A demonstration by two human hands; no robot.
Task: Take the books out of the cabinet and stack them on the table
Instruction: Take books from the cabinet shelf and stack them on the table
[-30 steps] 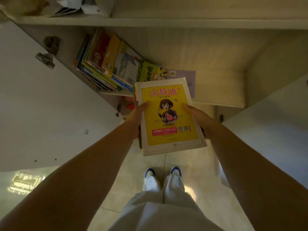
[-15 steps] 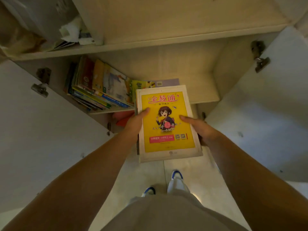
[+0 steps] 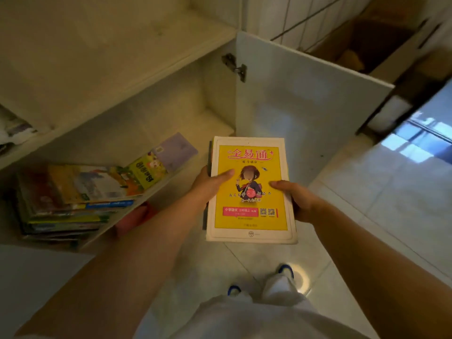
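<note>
I hold a small stack of books (image 3: 252, 216) flat in front of me, above the floor; its top book has a yellow cover with a white border and a cartoon figure. My left hand (image 3: 208, 184) grips the stack's left edge with the thumb on the cover. My right hand (image 3: 296, 196) grips the right edge the same way. More books (image 3: 73, 199) lean in a slumped pile on the lower shelf of the cabinet (image 3: 137, 84) at the left, and a green book (image 3: 146, 170) and a purple book (image 3: 176, 150) lie flat beside them.
The cabinet's right door (image 3: 305, 111) stands open just behind the held stack. A glossy tiled floor (image 3: 381, 196) spreads to the right, with my feet (image 3: 281, 282) below. A cardboard box (image 3: 367, 40) sits at the top right. Papers (image 3: 12, 133) lie on the upper shelf at the left.
My view has swung to the right, so the cabinet and shelved books shifted left. The held stack has come away from the shelf and to the right, still held in both hands.
</note>
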